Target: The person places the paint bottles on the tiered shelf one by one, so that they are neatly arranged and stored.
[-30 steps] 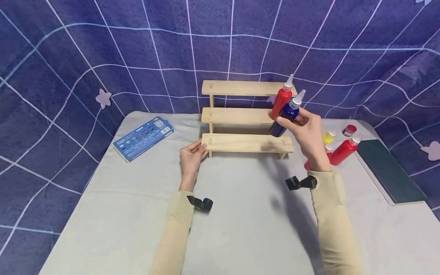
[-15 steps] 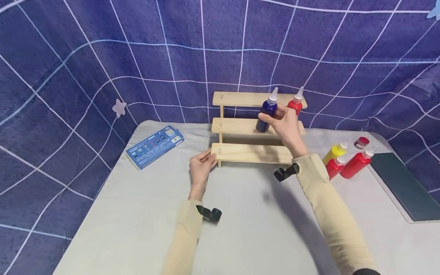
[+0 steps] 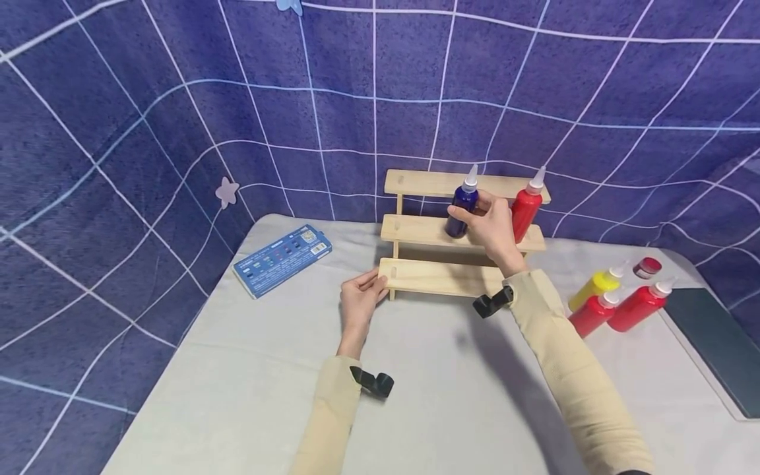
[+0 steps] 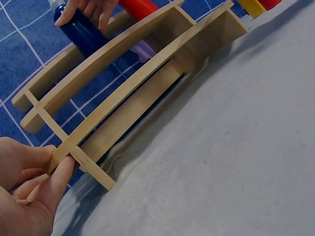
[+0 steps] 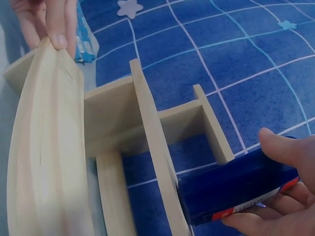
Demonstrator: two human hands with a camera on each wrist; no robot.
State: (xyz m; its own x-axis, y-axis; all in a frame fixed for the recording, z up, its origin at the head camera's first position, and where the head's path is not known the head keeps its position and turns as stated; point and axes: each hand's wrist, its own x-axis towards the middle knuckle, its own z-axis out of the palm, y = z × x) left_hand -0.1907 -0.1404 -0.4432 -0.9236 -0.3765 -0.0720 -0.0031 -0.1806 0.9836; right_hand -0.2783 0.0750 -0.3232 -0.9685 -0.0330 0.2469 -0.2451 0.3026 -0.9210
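From my distant seat, I see the right hand (image 3: pixel 496 227) pinching the blue bottle (image 3: pixel 464 198) at the middle shelf (image 3: pixel 415 229) of the stand (image 3: pixel 439 277). The left hand (image 3: pixel 359 300) pinches the stand's front left corner. If the right hand lets go while the base is not flat, I think the bottle may tip, because it is slim and the shelf is narrow; I cannot tell if the base sits fully. A careless knuckle could also knock the red bottle (image 3: pixel 525 214) just beside. The blue bottle looks dark, with a pale pointed nozzle (image 3: pixel 472 177) and a red-and-white label (image 5: pixel 253 201).
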